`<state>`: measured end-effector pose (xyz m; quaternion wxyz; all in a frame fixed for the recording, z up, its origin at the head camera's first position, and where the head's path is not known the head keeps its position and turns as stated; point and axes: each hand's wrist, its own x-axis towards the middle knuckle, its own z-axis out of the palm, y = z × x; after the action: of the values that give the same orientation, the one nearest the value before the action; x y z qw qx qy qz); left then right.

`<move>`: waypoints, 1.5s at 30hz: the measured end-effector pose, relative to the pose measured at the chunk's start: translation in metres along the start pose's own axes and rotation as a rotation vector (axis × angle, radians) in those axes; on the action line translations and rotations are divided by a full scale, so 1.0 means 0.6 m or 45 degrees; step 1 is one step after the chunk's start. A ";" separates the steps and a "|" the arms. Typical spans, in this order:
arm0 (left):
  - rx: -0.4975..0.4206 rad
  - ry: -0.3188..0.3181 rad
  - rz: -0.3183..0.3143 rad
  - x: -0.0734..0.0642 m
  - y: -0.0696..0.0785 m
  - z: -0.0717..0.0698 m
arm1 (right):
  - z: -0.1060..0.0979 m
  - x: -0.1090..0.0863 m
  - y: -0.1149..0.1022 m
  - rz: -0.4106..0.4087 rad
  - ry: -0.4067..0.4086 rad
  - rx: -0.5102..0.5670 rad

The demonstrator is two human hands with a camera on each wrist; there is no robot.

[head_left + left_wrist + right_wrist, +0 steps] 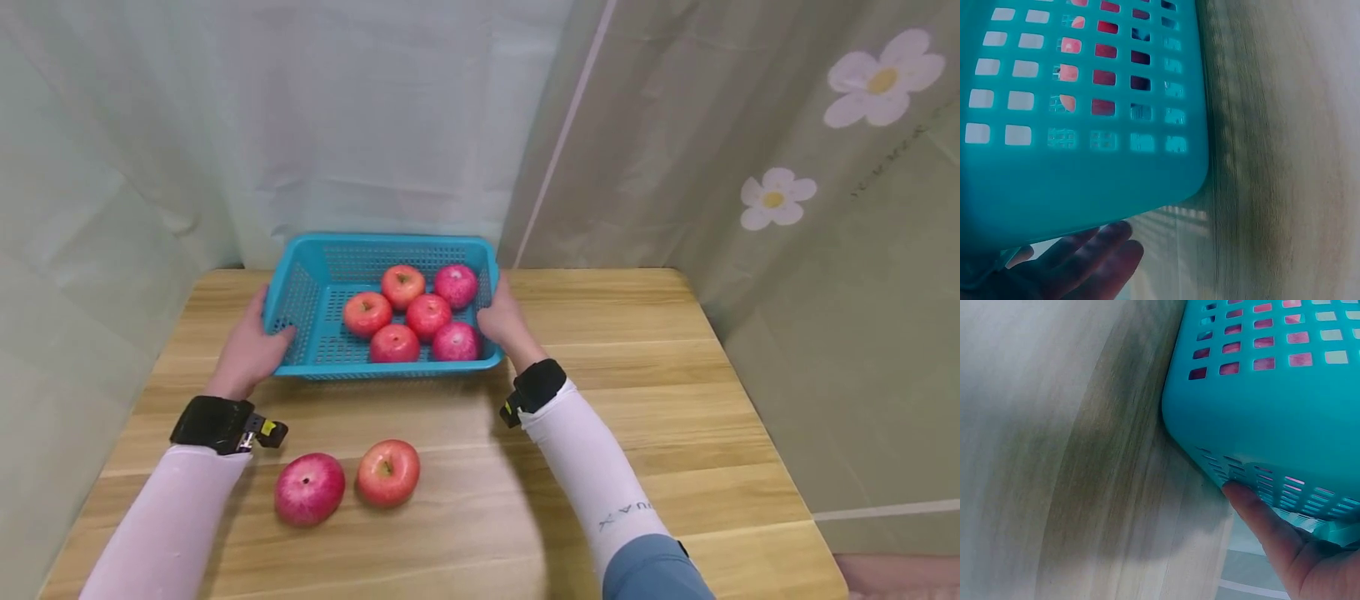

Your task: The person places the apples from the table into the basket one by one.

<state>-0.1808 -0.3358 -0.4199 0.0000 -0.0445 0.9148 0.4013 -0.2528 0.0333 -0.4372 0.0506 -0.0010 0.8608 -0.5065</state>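
Observation:
A blue plastic basket (360, 371) with perforated walls is at the back of the table, between both hands. My left hand (251, 346) grips its left end, thumb over the rim; in the left wrist view the fingers (1107, 259) lie along the outside of the wall. The right hand (507, 321) holds the opposite end, with the thumb at the rim and a fingertip (1238, 495) against the perforated outer wall. Inside, several red apples (428, 317) and two magenta, pale-speckled round fruits (455, 286) gather toward the right half.
In front of the basket, another magenta round fruit (309, 489) and a red apple (387, 473) lie side by side on the wooden table (622, 350), near the left forearm. A curtain (390, 125) hangs right behind the table's back edge, with flowers printed at right.

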 end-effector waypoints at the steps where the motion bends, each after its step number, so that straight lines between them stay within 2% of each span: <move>1: 0.016 0.015 0.009 0.001 -0.001 0.000 | 0.000 0.000 0.000 0.001 -0.001 0.005; 5: 0.079 0.105 0.053 0.001 0.001 -0.003 | -0.001 0.002 0.002 0.002 0.000 0.024; 9: 0.124 0.242 0.174 -0.008 0.009 -0.010 | -0.001 0.003 0.002 -0.003 0.001 0.022; 12: 0.142 0.353 0.343 -0.028 0.028 -0.015 | 0.001 0.002 0.001 -0.004 0.000 0.017; 15: 0.165 0.406 0.588 -0.064 0.065 -0.016 | 0.001 0.001 0.001 -0.001 0.000 0.004; 18: 0.225 0.329 0.849 -0.112 0.108 -0.008 | 0.002 -0.001 0.001 0.000 0.000 0.007; 20: 0.292 0.197 0.968 -0.149 0.128 0.004 | 0.002 -0.002 0.000 -0.005 -0.001 0.010; 23: 0.388 -0.033 1.076 -0.197 0.140 0.032 | 0.001 -0.004 -0.001 -0.014 -0.007 0.023; 25: 0.441 -0.171 1.093 -0.223 0.139 0.054 | 0.000 -0.004 -0.002 -0.024 -0.005 0.020; 27: 0.480 -0.266 1.100 -0.243 0.135 0.077 | -0.001 -0.005 -0.001 -0.030 -0.002 0.008; 29: 0.520 -0.333 1.085 -0.261 0.132 0.098 | -0.001 -0.004 -0.001 -0.036 0.002 -0.004; 33: 0.657 -0.408 1.045 -0.291 0.137 0.134 | 0.000 -0.004 0.000 -0.038 0.004 -0.015; 35: 0.740 -0.431 1.013 -0.302 0.143 0.150 | 0.000 -0.003 0.000 -0.039 0.006 -0.013; 38: 0.831 -0.418 0.984 -0.310 0.147 0.171 | 0.000 -0.004 0.001 -0.040 0.010 -0.005; 42: 0.877 -0.361 0.962 -0.309 0.143 0.187 | 0.001 -0.006 0.000 -0.038 0.005 0.010; 45: 0.894 -0.328 0.910 -0.304 0.142 0.194 | 0.001 -0.006 0.000 -0.033 0.005 0.010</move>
<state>-0.0102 -0.1781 -0.4295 -0.0094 0.3234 0.9450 0.0473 -0.2489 0.0334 -0.4373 0.0422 -0.0109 0.8589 -0.5103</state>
